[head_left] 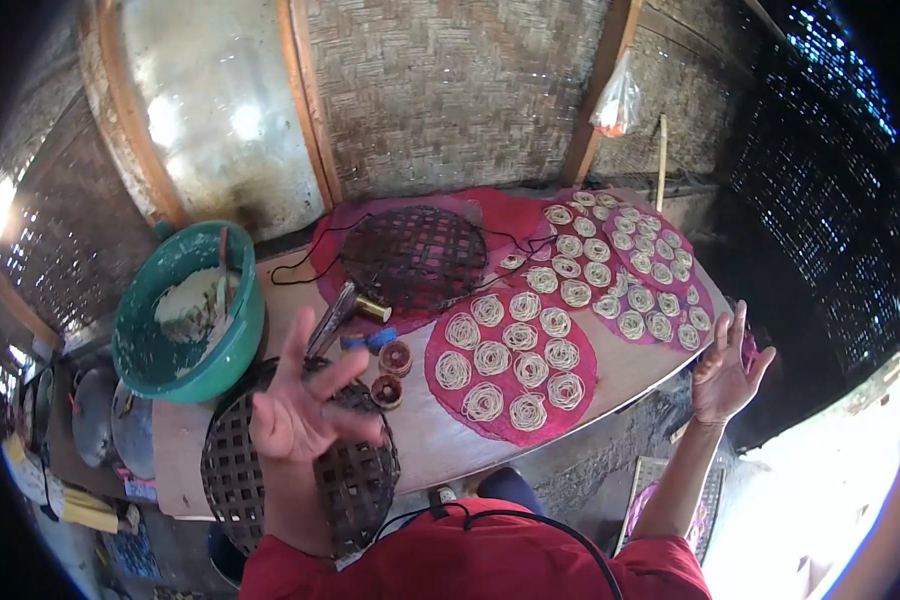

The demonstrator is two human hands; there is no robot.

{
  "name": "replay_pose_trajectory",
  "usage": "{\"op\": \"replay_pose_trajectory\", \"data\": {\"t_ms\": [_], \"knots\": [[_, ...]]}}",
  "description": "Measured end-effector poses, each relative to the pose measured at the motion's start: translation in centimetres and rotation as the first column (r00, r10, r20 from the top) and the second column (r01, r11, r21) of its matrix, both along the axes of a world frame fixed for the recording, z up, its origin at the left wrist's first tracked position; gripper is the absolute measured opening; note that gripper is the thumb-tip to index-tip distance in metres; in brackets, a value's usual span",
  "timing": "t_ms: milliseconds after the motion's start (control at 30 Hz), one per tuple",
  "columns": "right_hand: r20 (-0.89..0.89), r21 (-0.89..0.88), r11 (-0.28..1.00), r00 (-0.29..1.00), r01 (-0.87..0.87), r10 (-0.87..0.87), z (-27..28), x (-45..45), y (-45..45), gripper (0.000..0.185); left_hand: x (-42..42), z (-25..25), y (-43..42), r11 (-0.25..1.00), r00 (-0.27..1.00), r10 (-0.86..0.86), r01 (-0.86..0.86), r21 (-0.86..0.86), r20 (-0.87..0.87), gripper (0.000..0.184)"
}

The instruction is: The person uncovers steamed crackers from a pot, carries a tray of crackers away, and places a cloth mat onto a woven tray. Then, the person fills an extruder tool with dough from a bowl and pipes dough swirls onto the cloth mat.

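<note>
My left hand (pixel 305 412) is raised with its fingers spread and holds nothing, above a dark woven round tray (pixel 235 470) at the table's near left. My right hand (pixel 722 378) is also up and empty, fingers apart, beyond the table's right edge. Between them lies a round red sheet (pixel 447 392) bearing several pale coiled strand nests (pixel 492 358). Close to my left hand are two brown round pieces (pixel 395 358), a blue object (pixel 368 340) and a metal tool (pixel 332 318) with a gold-coloured cylinder (pixel 373 308).
A green basin (pixel 135 345) with a pale doughy mass (pixel 185 305) stands at the left. Another woven tray (pixel 413 255) lies at the back. More sheets with coils (pixel 660 272) cover the table's right end. A plastic bag (pixel 617 100) hangs from a post.
</note>
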State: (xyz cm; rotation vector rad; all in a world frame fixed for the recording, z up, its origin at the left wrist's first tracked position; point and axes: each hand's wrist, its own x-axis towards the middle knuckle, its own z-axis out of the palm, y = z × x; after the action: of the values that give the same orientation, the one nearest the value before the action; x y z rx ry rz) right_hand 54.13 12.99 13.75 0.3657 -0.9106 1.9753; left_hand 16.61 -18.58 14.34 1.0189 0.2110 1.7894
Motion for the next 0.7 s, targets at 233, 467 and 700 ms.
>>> {"op": "replay_pose_trajectory", "data": {"t_ms": [233, 467, 700], "knots": [[-0.148, 0.229, 0.972, 0.985, -0.057, 0.093, 1.0, 1.4, -1.0, 0.072, 0.6, -2.4, 2.6, 0.888, 0.9, -0.416, 0.433, 0.155, -0.129, 0.093], [0.097, 0.017, 0.999, 0.995, 0.03, -0.032, 6.1, -2.5, -0.4, 0.068, -0.9, 4.5, 9.9, 0.963, 0.963, -0.266, 0.264, 0.049, 0.033, 0.083], [-0.6, 0.795, -0.596, 0.003, -0.111, -0.8, 6.3, -12.3, 0.0, 0.017, 0.5, 5.8, 22.6, 0.934, -0.153, 0.202, -0.268, 0.238, -0.967, 0.028]]}}
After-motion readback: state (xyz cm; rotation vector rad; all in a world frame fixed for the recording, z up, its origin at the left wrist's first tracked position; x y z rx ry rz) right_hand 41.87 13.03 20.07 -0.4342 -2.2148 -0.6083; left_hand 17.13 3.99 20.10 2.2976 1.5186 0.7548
